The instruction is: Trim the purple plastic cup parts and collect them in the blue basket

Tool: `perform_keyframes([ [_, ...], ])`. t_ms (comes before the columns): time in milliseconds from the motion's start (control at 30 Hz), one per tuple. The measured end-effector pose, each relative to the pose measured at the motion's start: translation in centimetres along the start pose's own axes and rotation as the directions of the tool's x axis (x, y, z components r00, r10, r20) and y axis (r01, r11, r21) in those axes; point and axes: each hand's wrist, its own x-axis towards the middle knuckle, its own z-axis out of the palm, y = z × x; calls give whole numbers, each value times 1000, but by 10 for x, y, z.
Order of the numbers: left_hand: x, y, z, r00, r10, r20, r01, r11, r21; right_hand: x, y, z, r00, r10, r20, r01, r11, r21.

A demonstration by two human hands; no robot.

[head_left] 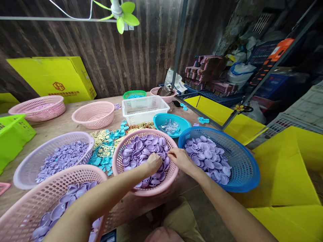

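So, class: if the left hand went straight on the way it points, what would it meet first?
Probably the right hand: the left hand points right across the purple caps in the pink basket, fingertips nearly touching it. Depth is unclear.

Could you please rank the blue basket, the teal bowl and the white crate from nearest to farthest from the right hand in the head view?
From the right hand:
1. Blue basket, just right.
2. Teal bowl, behind.
3. White crate, farther back, left.

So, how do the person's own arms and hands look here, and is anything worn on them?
Both forearms are bare, with no sleeves in view. The left hand and right hand wear no gloves, and no rings, watch or bracelets show.
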Motion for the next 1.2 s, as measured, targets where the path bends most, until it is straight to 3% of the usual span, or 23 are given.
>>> perform_keyframes([
  [267,-6,-4,-2,1000,-25,9,25,1000,-10,-5,-3,-5,1000,-24,-15,25,999,42],
  [667,-9,-11,-6,993,94,69,-90,994,-57,-6,2,0,997,-71,-34,74,994,75],
  [1000,-4,-8,-18,995,44,89,-35,994,-104,-4,0,2,996,-78,-34,81,993,87],
  [1200,0,-13,-14,996,27,85,-14,988,-154,-7,3,0,996,-74,-46,79,990,119],
])
